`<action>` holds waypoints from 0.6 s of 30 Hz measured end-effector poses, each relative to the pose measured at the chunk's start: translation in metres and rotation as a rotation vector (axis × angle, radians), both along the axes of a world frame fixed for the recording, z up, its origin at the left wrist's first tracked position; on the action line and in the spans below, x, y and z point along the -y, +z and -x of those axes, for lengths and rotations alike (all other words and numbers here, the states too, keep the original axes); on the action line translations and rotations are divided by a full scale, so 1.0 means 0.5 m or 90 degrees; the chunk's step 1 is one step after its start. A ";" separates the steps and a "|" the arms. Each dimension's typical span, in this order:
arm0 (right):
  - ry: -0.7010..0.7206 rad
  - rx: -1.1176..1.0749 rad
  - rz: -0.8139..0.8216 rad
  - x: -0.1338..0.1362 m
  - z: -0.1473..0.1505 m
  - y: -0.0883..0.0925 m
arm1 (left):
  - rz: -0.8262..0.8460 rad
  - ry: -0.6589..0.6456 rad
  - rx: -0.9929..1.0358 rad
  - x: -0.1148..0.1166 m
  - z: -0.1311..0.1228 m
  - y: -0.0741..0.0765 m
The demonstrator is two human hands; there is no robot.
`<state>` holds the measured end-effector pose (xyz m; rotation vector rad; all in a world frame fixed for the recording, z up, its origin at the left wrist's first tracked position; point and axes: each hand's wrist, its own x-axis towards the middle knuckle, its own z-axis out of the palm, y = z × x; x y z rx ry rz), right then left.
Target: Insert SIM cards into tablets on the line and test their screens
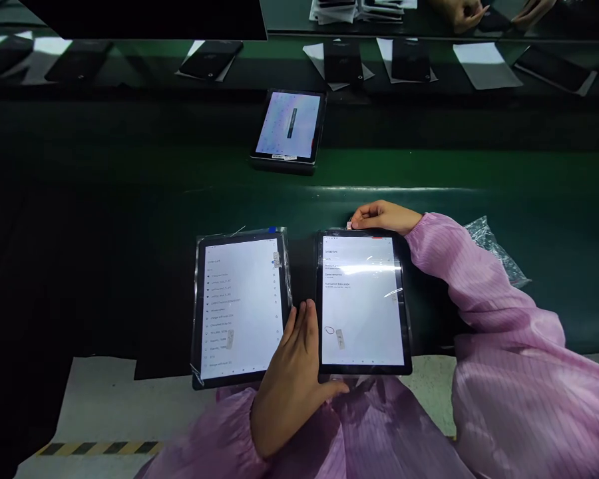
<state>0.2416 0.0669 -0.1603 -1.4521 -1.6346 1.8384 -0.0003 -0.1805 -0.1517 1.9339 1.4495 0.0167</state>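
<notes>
Two tablets with lit screens lie side by side at the table's near edge. The left tablet (pixel 242 299) is in clear film and shows an "Internet" page with a long list. The right tablet (pixel 364 313) shows an "Internet" page with fewer lines; small stickers and a red-drawn circle mark its screen. My left hand (pixel 297 382) has its fingers stretched out between the tablets, against the right tablet's lower left side, thumb near its bottom edge. At that tablet's top edge, my right hand (pixel 384 217) is closed in a pinch on a small pale piece, too small to name.
A third lit tablet (pixel 289 126) lies farther back. A crumpled clear plastic bag (pixel 496 249) is beside my right sleeve. Along the back strip are several dark devices on white sheets (pixel 486 65). Another person's hands (pixel 462 14) hold a dark item at the top right.
</notes>
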 end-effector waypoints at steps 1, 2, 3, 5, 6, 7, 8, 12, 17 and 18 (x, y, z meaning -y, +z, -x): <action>0.012 0.006 0.003 -0.002 0.007 0.001 | 0.036 0.014 0.019 -0.004 0.009 0.009; 0.019 0.013 0.002 -0.006 0.016 0.002 | 0.076 0.035 0.045 -0.015 0.021 0.020; 0.018 0.021 -0.005 -0.012 0.023 0.001 | 0.115 0.060 0.081 -0.033 0.033 0.032; -0.006 0.042 -0.032 -0.028 0.032 -0.001 | 0.161 0.137 0.203 -0.101 0.055 0.056; -0.028 0.054 -0.052 -0.036 0.031 -0.001 | 0.162 0.189 0.290 -0.151 0.063 0.065; -0.058 0.070 -0.077 -0.041 0.024 0.001 | 0.153 0.269 0.401 -0.211 0.067 0.071; -0.094 0.088 -0.106 -0.042 0.011 0.004 | 0.147 0.379 0.530 -0.279 0.067 0.074; -0.233 0.198 -0.223 0.015 -0.079 0.011 | 0.132 0.741 0.696 -0.558 0.029 0.047; -0.356 0.416 -0.352 0.189 -0.139 -0.031 | 0.002 0.679 0.715 -0.749 -0.025 -0.022; -0.372 0.460 -0.426 0.223 -0.133 -0.040 | -0.050 0.629 0.727 -0.765 -0.026 -0.035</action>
